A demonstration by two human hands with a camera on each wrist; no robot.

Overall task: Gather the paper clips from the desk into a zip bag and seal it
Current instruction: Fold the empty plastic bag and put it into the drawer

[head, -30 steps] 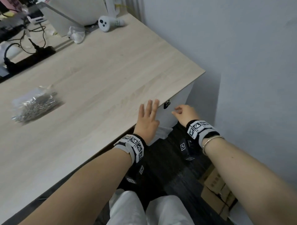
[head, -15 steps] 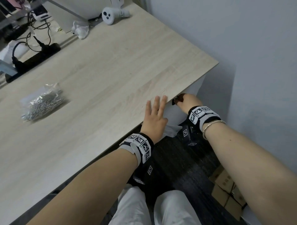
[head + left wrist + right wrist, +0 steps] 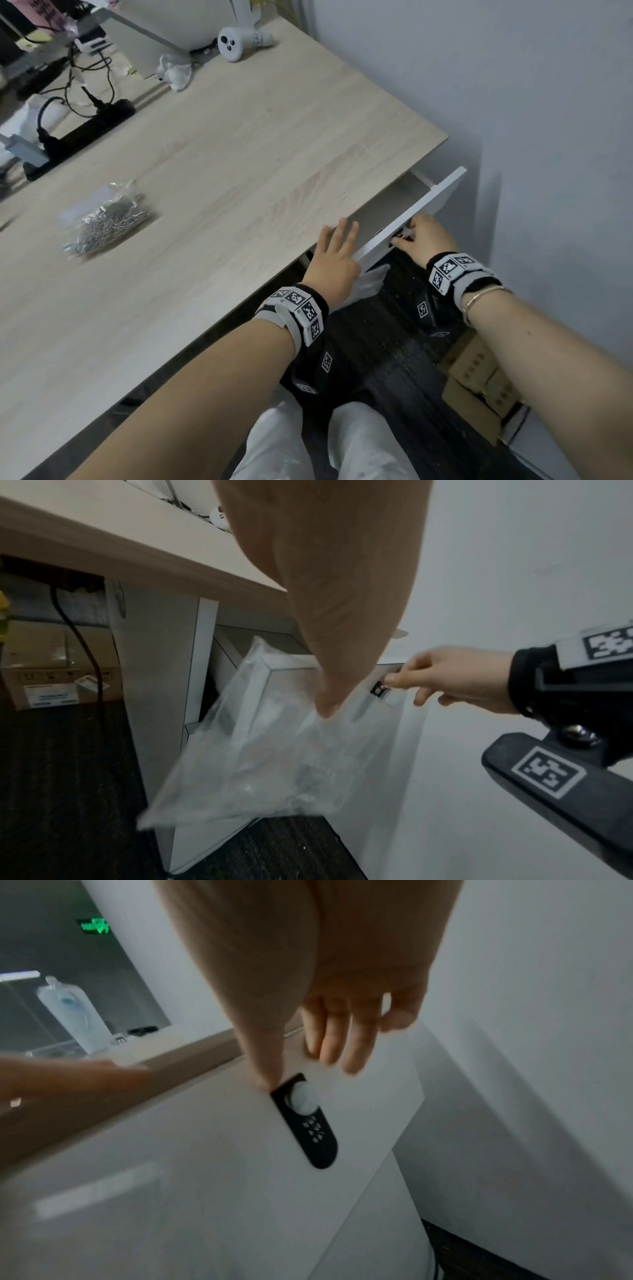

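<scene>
A crumpled clear bag of silver paper clips [image 3: 102, 219] lies on the wooden desk [image 3: 239, 144], far left of both hands. My left hand [image 3: 337, 246] rests with straight fingers on the desk's front edge. Its thumb [image 3: 325, 696] pinches an empty clear zip bag [image 3: 274, 756] that hangs below the edge. My right hand [image 3: 416, 233] grips the white drawer front [image 3: 424, 209]. Its fingers [image 3: 329, 1042] curl over the top edge and the thumb sits by the black lock plate [image 3: 311, 1129]. The drawer stands partly pulled out, and what it holds is hidden.
A grey wall [image 3: 513, 102] stands close on the right of the drawer. At the desk's back are a white controller [image 3: 236, 42], crumpled tissue [image 3: 176, 73] and a black power strip with cables [image 3: 82, 133]. Cardboard boxes [image 3: 476, 387] sit on the dark floor at the right.
My right hand reached the shut drawer's front, took hold of it and has pulled the drawer partly out. My left hand has stayed at the desk edge with the empty bag.
</scene>
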